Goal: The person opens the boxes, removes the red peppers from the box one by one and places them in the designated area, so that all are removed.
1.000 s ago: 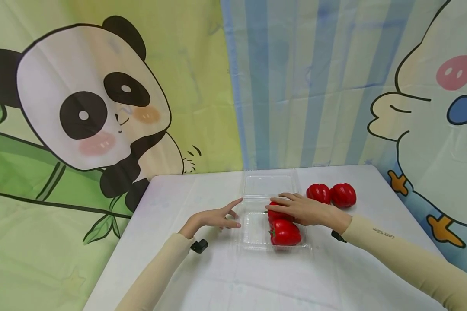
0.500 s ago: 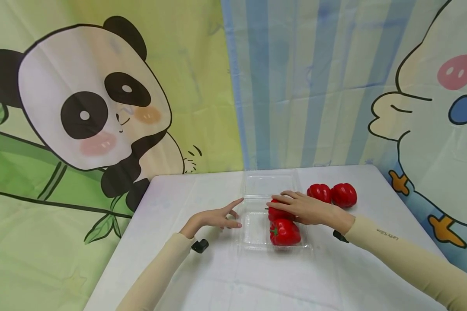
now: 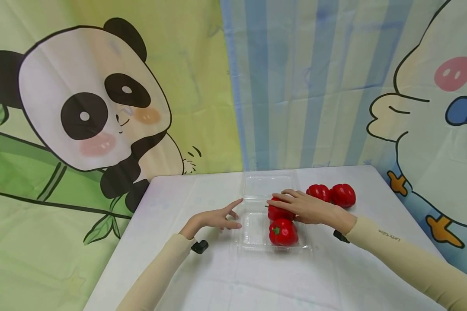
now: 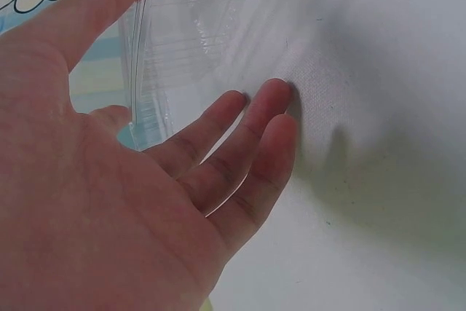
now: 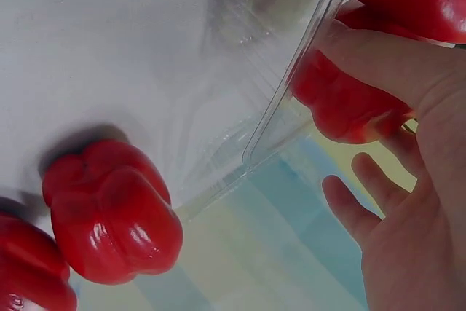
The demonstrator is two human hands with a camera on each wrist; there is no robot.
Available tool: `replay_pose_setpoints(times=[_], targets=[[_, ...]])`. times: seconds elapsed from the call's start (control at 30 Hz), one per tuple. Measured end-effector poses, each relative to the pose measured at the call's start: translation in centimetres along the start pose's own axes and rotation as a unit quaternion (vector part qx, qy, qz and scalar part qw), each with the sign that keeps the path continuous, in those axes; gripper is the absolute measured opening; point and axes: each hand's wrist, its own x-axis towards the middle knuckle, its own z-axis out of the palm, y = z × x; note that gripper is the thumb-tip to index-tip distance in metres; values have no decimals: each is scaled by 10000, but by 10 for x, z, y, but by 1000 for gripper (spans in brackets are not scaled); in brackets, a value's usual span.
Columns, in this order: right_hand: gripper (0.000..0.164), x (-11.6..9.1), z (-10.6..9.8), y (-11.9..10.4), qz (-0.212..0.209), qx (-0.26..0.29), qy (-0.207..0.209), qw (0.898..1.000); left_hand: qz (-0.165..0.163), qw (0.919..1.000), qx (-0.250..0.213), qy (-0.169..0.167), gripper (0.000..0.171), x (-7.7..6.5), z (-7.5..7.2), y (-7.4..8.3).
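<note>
A clear plastic clamshell box [image 3: 253, 247] lies unfolded on the white table, its lid [image 3: 270, 183] toward the back. Inside its right half are two red bell peppers, one behind the other. My right hand [image 3: 313, 209] holds the rear bell pepper [image 5: 338, 103] between thumb and fingers, two other fingers extended loosely. Just in front, the second bell pepper [image 3: 283, 233] shows its green stem facing up. On the box's left side, my left hand [image 3: 217, 217] has its fingers spread, with fingertips right at the rim; its lower fingers are close to the tabletop [image 4: 364, 180].
Two more red peppers, a left one [image 3: 318, 192] and a right one [image 3: 343, 195], sit side by side on the table right of the lid. A printed cloth [image 3: 202, 86] with a panda and a white bird hangs behind the table.
The front bell pepper has turned, its stem swinging from the left side to face upward, and shifted slightly left. My right hand has moved slightly toward the back; the left hand stays put.
</note>
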Motion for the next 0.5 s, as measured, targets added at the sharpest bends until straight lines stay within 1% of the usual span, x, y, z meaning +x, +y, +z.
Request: replay_pose_setpoints(times=[0.13,0.33,0.5], targets=[[110,0,-2,-1,-3,7,50,10000,17,10000,22,-6,99,0,0,-1],[108,-1,-5,-2,-97,-178,189,9996,32,10000,25,-10,99,1,-1,-3],[110,-3,-5,0,-148,-324,331,9988,51,10000,52,-11,100,2,0,-4]])
